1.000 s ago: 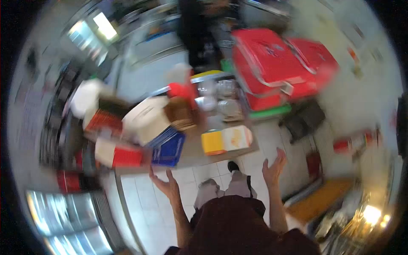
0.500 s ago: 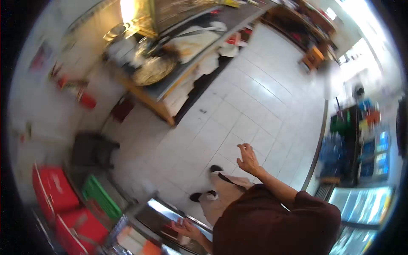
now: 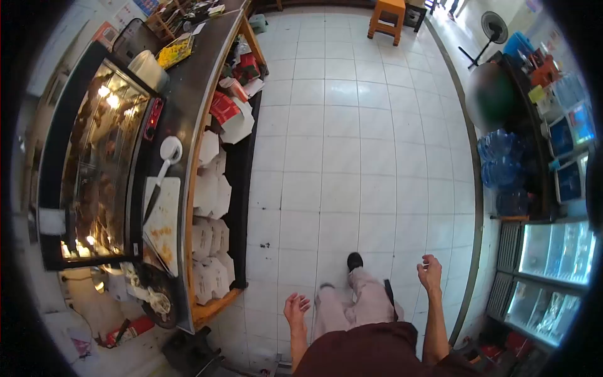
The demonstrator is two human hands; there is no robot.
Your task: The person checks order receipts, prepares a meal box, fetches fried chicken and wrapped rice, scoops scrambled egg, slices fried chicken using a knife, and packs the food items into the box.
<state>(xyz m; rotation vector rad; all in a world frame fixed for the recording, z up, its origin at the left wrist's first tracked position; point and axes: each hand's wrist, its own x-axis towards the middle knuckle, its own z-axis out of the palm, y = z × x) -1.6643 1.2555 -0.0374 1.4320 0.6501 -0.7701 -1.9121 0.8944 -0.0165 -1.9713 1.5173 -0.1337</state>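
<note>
Left hand [image 3: 296, 308] near, fingers half-curled, loosely spread; right hand [image 3: 430, 273] slightly farther, forearm extended, fingers bent, grip slack. Tiled floor [image 3: 377, 188] below.

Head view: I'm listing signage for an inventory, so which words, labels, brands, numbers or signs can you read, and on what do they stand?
None can be read.
White boxes under the counter: faint print, too small.
Red packaging: pale marks, too blurred.
Wall posters: too small and blurred.

Dark counter [image 3: 185, 107], on it glass display case [image 3: 100, 163], white cutting board [image 3: 166, 213]
</note>
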